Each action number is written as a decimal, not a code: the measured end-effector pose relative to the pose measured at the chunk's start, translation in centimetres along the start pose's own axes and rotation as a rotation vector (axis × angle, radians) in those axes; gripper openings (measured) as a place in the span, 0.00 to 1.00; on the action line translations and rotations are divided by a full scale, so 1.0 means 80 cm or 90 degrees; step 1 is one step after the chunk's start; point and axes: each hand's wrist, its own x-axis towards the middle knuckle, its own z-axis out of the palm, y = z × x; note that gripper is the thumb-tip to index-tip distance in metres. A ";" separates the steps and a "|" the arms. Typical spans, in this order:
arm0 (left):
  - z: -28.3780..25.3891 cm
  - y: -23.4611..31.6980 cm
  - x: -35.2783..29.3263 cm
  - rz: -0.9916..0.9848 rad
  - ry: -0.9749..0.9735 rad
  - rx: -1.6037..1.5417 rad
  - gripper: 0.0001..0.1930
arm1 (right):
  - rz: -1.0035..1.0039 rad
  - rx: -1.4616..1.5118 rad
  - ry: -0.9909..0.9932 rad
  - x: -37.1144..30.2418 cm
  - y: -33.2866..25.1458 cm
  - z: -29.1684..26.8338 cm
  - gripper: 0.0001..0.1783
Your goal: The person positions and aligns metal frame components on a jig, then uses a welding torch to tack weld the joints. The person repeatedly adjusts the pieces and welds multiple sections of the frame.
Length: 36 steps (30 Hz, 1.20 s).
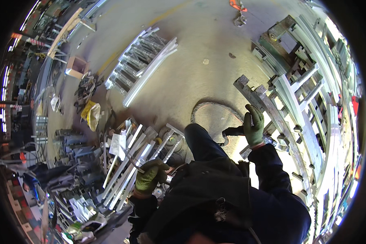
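In a green work glove, my left hand (149, 178) is closed around a thin dark rod (133, 161). The rod slants up and left toward a pale flat piece (118, 145), and I cannot tell whether they join. My right hand (254, 127), gloved alike, is raised beside a rusty metal bar (272, 110). Its fingers are bent slightly and stand apart from the thumb. A short dark object (234, 131) sticks out to the left by that palm; whether the hand touches it is unclear. Below the left hand lie several long bright metal bars (128, 179).
A dark cable or hose (209, 102) loops on the floor ahead of my knee. Ahead to the left lies a stack of ornamental metal posts (140, 61). A cardboard box (76, 67) and a yellow bag (91, 115) are farther left. Metal frames (309, 97) fill the right.
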 end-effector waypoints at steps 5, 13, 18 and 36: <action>0.003 0.063 0.101 -0.130 0.049 0.261 0.13 | 0.017 -0.033 0.054 0.052 0.016 0.057 0.20; 0.021 0.101 0.399 -0.179 -0.060 0.513 0.15 | 0.217 0.214 -0.099 0.212 0.042 0.194 0.18; 0.017 0.110 0.599 -0.255 -0.150 0.615 0.17 | 0.317 0.126 -0.221 0.249 0.121 0.320 0.19; 0.206 0.076 1.049 -0.094 -0.538 1.233 0.14 | 0.999 -0.028 -0.153 0.293 0.388 0.290 0.44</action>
